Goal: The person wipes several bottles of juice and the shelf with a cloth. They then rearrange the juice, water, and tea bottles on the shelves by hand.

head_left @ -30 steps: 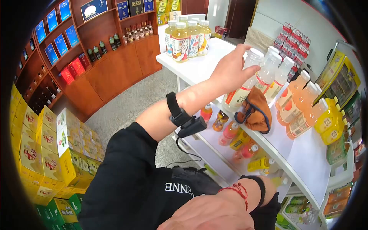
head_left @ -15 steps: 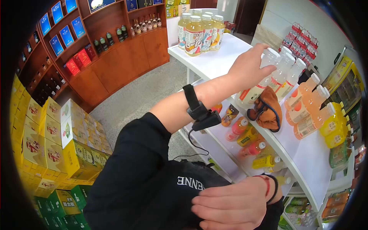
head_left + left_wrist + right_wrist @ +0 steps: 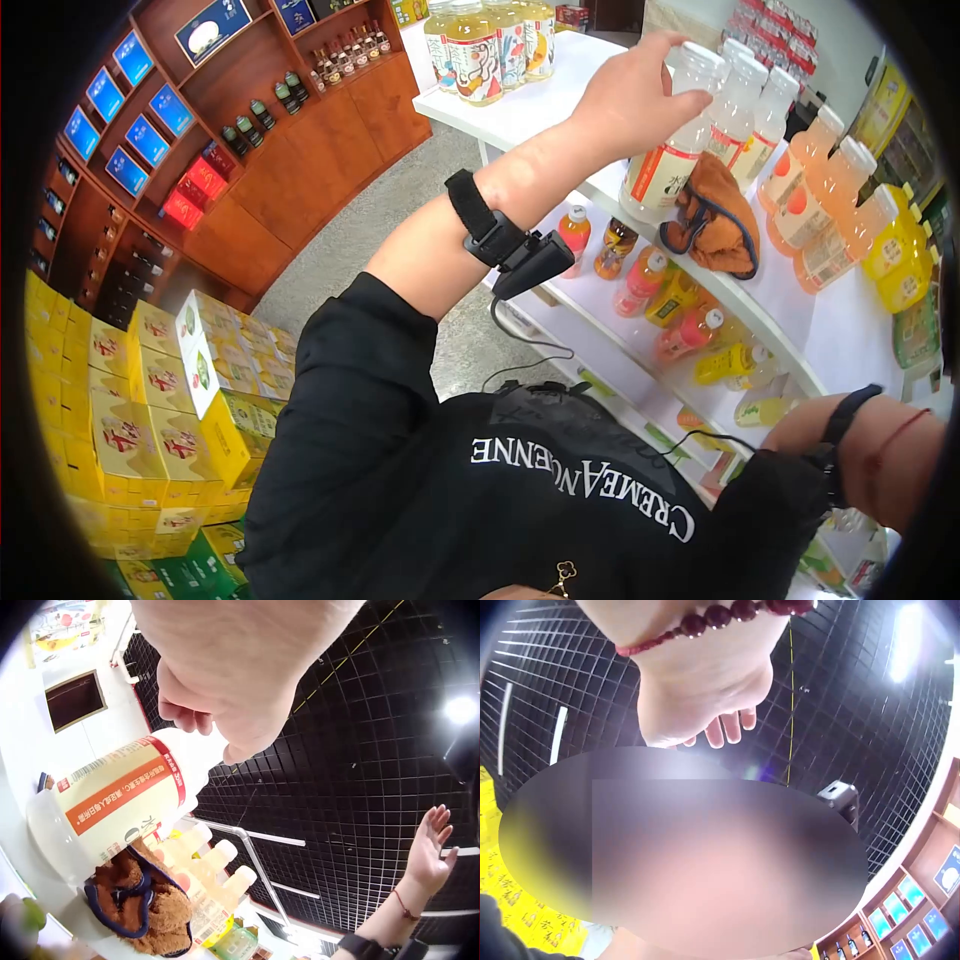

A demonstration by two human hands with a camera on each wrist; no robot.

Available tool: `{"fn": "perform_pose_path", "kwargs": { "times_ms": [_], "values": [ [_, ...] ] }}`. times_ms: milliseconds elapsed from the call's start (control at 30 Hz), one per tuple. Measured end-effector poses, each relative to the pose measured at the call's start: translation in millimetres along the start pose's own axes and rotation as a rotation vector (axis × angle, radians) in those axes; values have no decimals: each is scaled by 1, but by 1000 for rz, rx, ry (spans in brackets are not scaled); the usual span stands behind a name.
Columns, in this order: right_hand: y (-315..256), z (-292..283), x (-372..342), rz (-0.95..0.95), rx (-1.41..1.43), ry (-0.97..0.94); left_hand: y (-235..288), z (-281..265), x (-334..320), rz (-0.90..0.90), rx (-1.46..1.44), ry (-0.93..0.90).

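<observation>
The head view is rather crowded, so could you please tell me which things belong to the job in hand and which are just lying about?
Apparently in the job:
- left hand
- white-capped bottle it holds near the top
- perhaps the brown cloth beside it

Just about:
- peach-coloured bottles
- yellow boxes
- blue boxes

Shelf [image 3: 845, 335]: under the cloth [image 3: 725, 228], before you
Bottle [image 3: 660, 180]: left of the cloth, at your left hand [image 3: 625, 105]
Juices [image 3: 815, 215]: right of the cloth
</observation>
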State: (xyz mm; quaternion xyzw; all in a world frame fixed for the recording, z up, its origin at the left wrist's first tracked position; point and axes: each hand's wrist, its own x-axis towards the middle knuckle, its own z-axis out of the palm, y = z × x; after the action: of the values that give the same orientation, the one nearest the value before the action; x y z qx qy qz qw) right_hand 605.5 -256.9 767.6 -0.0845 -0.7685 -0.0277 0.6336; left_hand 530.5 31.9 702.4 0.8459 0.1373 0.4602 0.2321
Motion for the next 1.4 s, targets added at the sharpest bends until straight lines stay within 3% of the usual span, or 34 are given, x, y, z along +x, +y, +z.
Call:
{"fn": "perform_pose_path", "kwargs": {
  "times_ms": [200, 433, 600, 700, 1100, 1200, 1400],
  "values": [
    [3, 4, 8, 9, -54, -136, 13, -15, -7, -10, -158, -63],
    [5, 8, 14, 16, -79, -200, 0, -1, -2, 2, -120, -33],
    [4, 12, 16, 32, -89, -220, 2, 3, 0, -31, -109, -33],
    [9, 13, 12, 68, -73, -205, -7, 4, -2, 112, -114, 24],
    [5, 20, 15, 68, -98, -242, 4, -2, -5, -11, -90, -17],
    [5, 21, 14, 77, -110, -234, 8, -6, -10, 55, -122, -12],
    [10, 16, 16, 107, -117, -216, 3, 1, -7, 17, -114, 17]
  ]
}}
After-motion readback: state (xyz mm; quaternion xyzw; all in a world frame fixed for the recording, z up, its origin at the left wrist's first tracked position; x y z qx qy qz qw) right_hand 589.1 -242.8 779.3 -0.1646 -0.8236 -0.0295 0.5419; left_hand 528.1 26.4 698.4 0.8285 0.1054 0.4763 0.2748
